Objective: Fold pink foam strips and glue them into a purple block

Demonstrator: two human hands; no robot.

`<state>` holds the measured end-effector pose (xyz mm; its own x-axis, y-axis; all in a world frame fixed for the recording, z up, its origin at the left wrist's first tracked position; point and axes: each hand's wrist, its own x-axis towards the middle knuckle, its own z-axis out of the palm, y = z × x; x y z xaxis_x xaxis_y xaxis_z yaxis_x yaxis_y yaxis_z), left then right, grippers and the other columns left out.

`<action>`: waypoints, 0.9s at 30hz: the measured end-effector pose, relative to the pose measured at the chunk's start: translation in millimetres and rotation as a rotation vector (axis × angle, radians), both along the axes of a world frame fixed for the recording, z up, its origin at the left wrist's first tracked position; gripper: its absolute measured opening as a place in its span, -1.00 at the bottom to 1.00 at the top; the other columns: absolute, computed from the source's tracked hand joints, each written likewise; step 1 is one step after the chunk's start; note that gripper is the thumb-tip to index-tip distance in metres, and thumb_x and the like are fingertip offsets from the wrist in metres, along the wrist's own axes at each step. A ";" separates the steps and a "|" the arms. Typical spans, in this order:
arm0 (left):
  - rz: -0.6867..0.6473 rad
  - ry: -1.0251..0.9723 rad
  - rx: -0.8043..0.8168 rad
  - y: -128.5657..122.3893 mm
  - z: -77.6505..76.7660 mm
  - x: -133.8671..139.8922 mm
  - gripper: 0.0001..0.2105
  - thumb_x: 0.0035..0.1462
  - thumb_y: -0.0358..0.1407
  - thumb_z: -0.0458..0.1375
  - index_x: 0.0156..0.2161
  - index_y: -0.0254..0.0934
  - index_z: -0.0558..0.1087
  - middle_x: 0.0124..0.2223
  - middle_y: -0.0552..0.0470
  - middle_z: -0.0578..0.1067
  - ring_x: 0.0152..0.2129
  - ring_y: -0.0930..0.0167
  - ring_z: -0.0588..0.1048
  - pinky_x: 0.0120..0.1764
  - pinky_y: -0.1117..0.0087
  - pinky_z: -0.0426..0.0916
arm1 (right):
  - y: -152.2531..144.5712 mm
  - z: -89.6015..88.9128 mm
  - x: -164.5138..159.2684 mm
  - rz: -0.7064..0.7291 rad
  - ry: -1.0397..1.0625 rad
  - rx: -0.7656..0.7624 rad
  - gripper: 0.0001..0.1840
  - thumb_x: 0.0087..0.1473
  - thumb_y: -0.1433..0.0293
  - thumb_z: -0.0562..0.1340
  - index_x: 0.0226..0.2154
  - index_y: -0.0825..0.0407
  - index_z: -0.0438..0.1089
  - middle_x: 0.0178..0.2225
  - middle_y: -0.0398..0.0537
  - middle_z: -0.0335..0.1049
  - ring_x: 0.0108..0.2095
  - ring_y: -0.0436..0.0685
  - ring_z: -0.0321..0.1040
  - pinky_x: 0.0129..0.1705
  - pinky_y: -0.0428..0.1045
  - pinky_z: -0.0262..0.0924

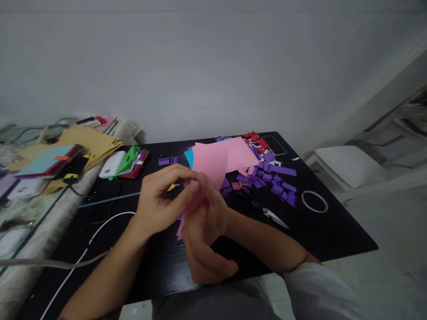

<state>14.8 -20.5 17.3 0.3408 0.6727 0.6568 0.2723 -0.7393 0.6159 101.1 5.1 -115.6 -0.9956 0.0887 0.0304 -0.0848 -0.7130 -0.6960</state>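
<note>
I hold a smooth pink sheet [211, 161] in front of me, just above the black table [320, 238], its flat upper part standing clear of my fingers and a narrow lower end poking out beneath them. My left hand [165, 195] pinches it between bent thumb and forefinger. My right hand [207, 231] grips it from the other side, lower fingers loosely curled; the fingers overlap so much that I can't quite make out how the paper is folded there.

Beyond it a second, flat pink sheet [243, 153] lies over a blue sheet [189, 157], matte and straight-edged. To the right spread stubby purple paper strips [283, 187], some curled, some flat, with crumpled red scraps [258, 141] behind them. Nearer me are scissors [275, 217] with shiny metal blades and dark handles, and beside them a thin, pale ring [314, 202]. On the left, a folded green bundle [129, 160] leans by a rounded, glossy white case [110, 166]. The tabletop shows a fine, streaky grain where light catches it.
</note>
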 end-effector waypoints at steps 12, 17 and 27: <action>-0.083 -0.118 -0.114 0.4 -0.4 1.2 -0.91 0.26 -0.45 0.28 -0.21 -0.21 0.60 -0.34 0.09 0.58 -0.42 0.49 0.52 -0.34 0.48 0.41 | -11.9 24.6 35.1 0.385 -0.209 -0.037 0.33 -0.53 -0.36 -0.93 -0.48 -0.09 0.25 -0.61 0.05 0.36 -0.53 0.23 0.46 -0.40 0.23 0.53; -0.102 -0.147 -0.158 0.3 -0.3 2.4 -0.93 0.26 -0.44 0.30 -0.22 -0.21 0.60 -0.34 0.09 0.58 -0.41 0.51 0.51 -0.32 0.50 0.41 | -13.9 20.6 56.5 0.018 -0.308 0.101 0.27 -0.25 -0.48 -0.73 -0.40 -0.07 0.34 -0.52 0.07 0.45 -0.41 0.26 0.51 -0.35 0.19 0.53; -0.132 -0.188 -0.259 1.1 -1.2 0.2 -0.96 0.27 -0.37 0.31 -0.24 -0.20 0.61 -0.34 0.06 0.58 -0.41 0.48 0.52 -0.38 0.48 0.40 | -6.7 7.4 52.3 -0.353 -0.312 0.305 0.17 0.00 -0.50 -0.50 -0.34 -0.02 0.43 -0.43 0.12 0.50 -0.33 0.24 0.53 -0.34 0.11 0.48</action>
<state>14.9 -19.4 16.1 0.3249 0.7836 0.5295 0.0489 -0.5730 0.8181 153.4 -1.6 -108.1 -0.8728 0.4518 -0.1847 -0.0385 -0.4411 -0.8966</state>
